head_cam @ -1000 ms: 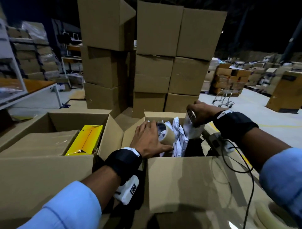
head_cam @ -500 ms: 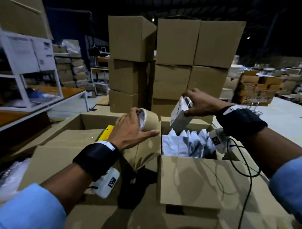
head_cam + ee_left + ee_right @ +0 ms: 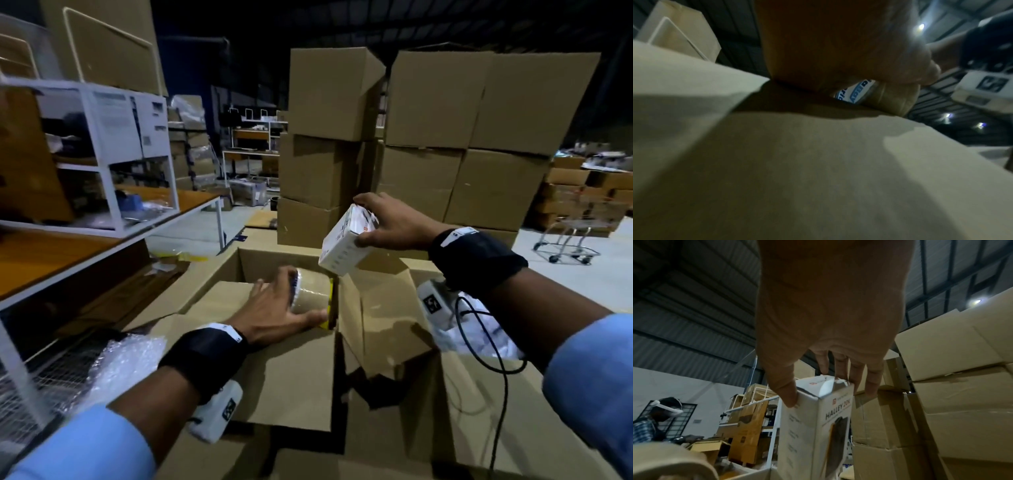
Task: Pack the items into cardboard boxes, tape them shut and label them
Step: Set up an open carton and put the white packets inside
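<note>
Left hand (image 3: 274,313) curls round the tape roll (image 3: 310,296), glossy tan cylinder, resting on a closed box flap (image 3: 291,373): park it flat so it won't roll. Right hand (image 3: 394,224) pinches the white carton (image 3: 346,245), smooth, rectangular, tilted above the open cardboard box (image 3: 383,318); lower it square. Stacked boxes (image 3: 442,144) behind.

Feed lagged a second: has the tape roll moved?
Yes. The left hand carried the tape roll left, out of the box with white packets, onto the closed carton beside it.
</note>
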### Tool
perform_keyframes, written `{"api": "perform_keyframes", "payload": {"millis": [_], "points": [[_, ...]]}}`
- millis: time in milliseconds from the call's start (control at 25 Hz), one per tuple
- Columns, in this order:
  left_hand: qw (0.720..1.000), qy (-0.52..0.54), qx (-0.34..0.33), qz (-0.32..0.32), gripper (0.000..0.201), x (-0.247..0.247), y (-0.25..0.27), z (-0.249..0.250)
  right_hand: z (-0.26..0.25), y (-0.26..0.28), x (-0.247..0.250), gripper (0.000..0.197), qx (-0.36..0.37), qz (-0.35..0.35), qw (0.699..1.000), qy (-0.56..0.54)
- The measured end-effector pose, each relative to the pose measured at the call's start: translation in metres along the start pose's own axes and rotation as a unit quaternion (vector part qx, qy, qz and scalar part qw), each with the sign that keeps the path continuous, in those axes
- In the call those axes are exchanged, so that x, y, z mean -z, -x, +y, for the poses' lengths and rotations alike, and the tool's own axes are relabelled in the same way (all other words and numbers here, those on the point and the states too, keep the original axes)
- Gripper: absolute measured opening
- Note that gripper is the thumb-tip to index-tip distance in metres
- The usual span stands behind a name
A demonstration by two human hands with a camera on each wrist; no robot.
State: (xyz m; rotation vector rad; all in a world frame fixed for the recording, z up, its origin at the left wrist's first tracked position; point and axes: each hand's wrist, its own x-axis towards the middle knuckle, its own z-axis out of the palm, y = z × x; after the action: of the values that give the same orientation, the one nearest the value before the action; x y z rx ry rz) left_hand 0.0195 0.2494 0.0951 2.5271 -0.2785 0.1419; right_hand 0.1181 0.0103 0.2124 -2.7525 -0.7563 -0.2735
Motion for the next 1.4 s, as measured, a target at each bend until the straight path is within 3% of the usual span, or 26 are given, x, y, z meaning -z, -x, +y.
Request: {"api": "perform_keyframes", "payload": {"millis": [120,240,640,920,1120,1320,1400], "points": [[0.999,0.022,-0.029,-0.013,0.089,-0.005,0.005,-0.013,-0.019,-0.018,-0.023,0.078,0.002,0.003,1.000,-0.017],[0.999,0.004,-0.046,-0.007,0.094,-0.010,0.012,-0.015,-0.029,-0.026,-0.035,0.069,0.009,-0.011,1.000,-0.006],[0.997,0.006,-0.079,0.021,0.100,-0.017,0.034,-0.019,-0.056,-0.041,-0.043,0.058,-0.008,-0.138,0.979,0.150],[0.995,0.001,-0.088,0.041,0.106,-0.024,0.054,-0.019,-0.064,-0.051,-0.070,0.059,-0.026,-0.209,0.966,0.148],[0.996,-0.006,-0.084,0.043,0.109,-0.024,0.054,-0.018,-0.073,-0.067,-0.077,0.035,-0.068,-0.268,0.953,0.127],[0.996,-0.004,-0.078,0.039,0.109,-0.022,0.049,-0.018,-0.071,-0.083,-0.085,0.043,-0.102,-0.255,0.946,0.173],[0.996,-0.001,-0.078,0.032,0.109,-0.021,0.047,-0.019,-0.066,-0.086,-0.093,0.040,-0.121,-0.246,0.952,0.138]]}}
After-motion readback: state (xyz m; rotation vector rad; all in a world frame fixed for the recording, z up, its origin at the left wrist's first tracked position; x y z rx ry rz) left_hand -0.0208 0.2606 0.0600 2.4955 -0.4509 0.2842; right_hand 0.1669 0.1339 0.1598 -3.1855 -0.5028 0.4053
